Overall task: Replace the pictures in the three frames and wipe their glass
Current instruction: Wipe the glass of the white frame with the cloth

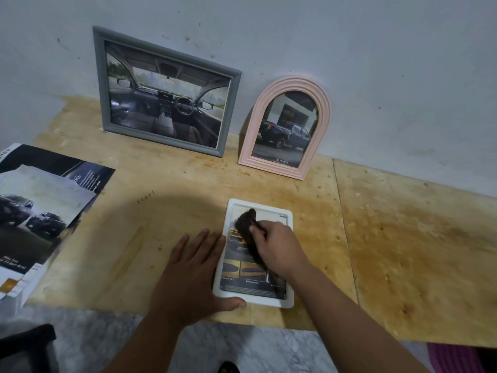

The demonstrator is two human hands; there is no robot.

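A white frame [287, 301] lies flat on the wooden board, holding a car brochure picture. My right hand [278, 244] grips a dark cloth [246, 224] and presses it on the frame's glass near the top. My left hand [193, 270] lies flat on the board with straight fingers against the frame's left edge, thumb at its lower left corner. A grey frame [102, 82] with a car interior picture and a pink arched frame [324, 109] with a pickup picture lean upright against the wall behind.
Loose car brochure pages [40, 211] are piled at the left end of the wooden board [403, 238]. The board rests on a marble floor [255, 348]. A dark object [27, 348] sits at the lower left and a magenta cloth [451, 358] at the lower right.
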